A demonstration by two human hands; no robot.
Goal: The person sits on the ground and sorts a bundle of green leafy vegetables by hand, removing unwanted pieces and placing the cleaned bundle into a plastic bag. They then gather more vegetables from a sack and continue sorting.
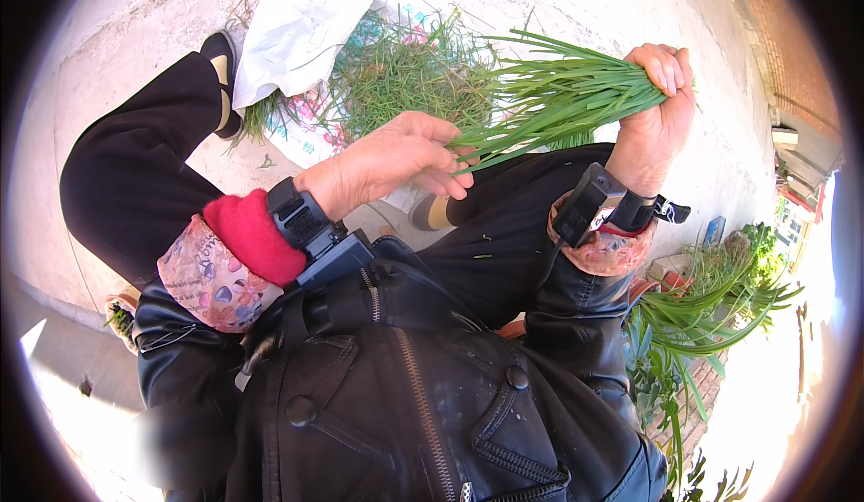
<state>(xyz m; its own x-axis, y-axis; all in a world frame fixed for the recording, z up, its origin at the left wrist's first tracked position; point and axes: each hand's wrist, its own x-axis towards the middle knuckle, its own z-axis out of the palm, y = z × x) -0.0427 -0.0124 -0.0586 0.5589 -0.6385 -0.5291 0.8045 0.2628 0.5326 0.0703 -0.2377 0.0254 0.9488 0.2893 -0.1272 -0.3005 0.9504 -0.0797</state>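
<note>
My right hand [655,84] is closed around the gathered end of a bunch of flat green leaves that look like garlic chives [574,87]. The bunch is held tilted above my right thigh, and its loose tips fan out to the left. Among the lowest tips are the fingers of my left hand [405,154], partly curled; whether they pinch any blades is not clear. Beyond my hands, a tangled heap of green and dry, yellowish leaves [412,80] lies on a white printed plastic sack [304,127]. More green leaves [572,140] show just below the held bunch.
A white sheet or sack flap [304,23] rises beside the heap, near my left shoe [219,70]. Pale concrete floor [135,36] surrounds my bent legs. Potted plants [702,320] stand at the right, and another pot [121,320] is at the left. A few leaf scraps lie on my trousers.
</note>
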